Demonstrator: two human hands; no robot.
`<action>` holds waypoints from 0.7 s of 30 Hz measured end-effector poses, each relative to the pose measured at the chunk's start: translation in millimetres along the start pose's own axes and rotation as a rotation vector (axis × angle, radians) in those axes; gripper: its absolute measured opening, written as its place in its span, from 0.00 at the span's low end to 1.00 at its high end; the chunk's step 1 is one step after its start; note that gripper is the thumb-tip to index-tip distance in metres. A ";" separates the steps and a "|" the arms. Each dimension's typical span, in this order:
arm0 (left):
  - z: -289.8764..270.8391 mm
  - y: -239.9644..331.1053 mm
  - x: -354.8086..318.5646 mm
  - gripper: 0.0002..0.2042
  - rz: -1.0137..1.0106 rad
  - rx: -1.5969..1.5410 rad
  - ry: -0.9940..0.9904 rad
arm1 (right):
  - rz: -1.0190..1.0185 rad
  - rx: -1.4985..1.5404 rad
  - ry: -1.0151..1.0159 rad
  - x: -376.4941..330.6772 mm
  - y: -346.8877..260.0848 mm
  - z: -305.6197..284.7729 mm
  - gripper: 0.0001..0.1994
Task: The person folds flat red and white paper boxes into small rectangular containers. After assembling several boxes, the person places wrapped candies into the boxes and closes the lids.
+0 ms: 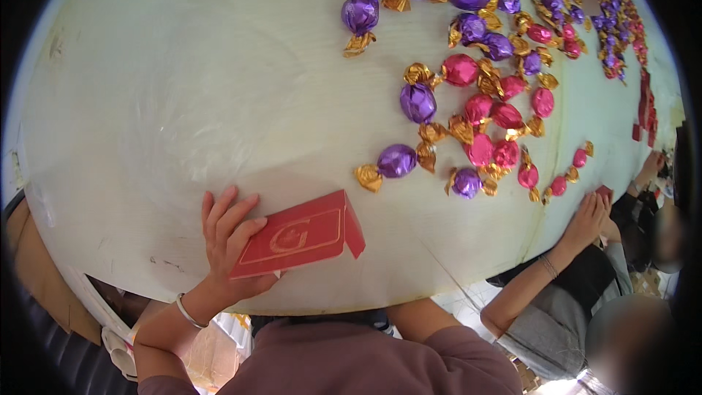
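Note:
My left hand (235, 249), with a bangle at the wrist, grips a red cardboard box (300, 232) near the table's front edge. Its fingers lie along the left end of the box. Gold lines and an emblem mark the broad face, and a flap (355, 228) sticks out at the right end. My right upper arm (420, 322) shows at the table edge, but that hand is hidden. Nearest to the box lies a purple foil candy (397, 161) with gold twisted ends. More purple candies (418, 102) and pink candies (479, 150) spread out behind it.
A white table (146, 102) with a curved look fills most of the view. On the right, a co-worker's hands (587, 218) hold something small and red. A further heap of candies (610, 29) and red boxes (646, 106) lie along the far right.

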State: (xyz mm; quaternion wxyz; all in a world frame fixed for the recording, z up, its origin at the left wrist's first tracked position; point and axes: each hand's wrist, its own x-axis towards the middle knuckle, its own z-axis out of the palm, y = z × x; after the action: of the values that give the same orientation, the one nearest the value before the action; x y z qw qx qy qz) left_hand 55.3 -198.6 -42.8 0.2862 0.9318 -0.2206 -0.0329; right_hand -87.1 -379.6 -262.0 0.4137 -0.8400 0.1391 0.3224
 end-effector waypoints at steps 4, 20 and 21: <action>-1.0 3.5 -3.3 0.31 0.013 -0.039 0.049 | -0.149 -0.014 0.113 17.8 -26.2 -59.4 0.14; -5.9 1.4 -4.9 0.31 0.138 -0.033 0.144 | -0.742 0.382 -0.793 -137.7 -104.5 -271.7 0.10; -3.9 -3.7 -3.7 0.31 0.165 -0.051 0.178 | -0.858 0.599 -0.345 -148.2 -119.7 -270.0 0.08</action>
State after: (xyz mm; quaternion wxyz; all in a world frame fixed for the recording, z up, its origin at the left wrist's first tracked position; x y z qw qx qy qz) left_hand 54.1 -192.2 -41.8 0.3298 0.9023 -0.2693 0.0679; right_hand -23.7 -522.3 29.2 0.7456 -0.6020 -0.2000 0.2041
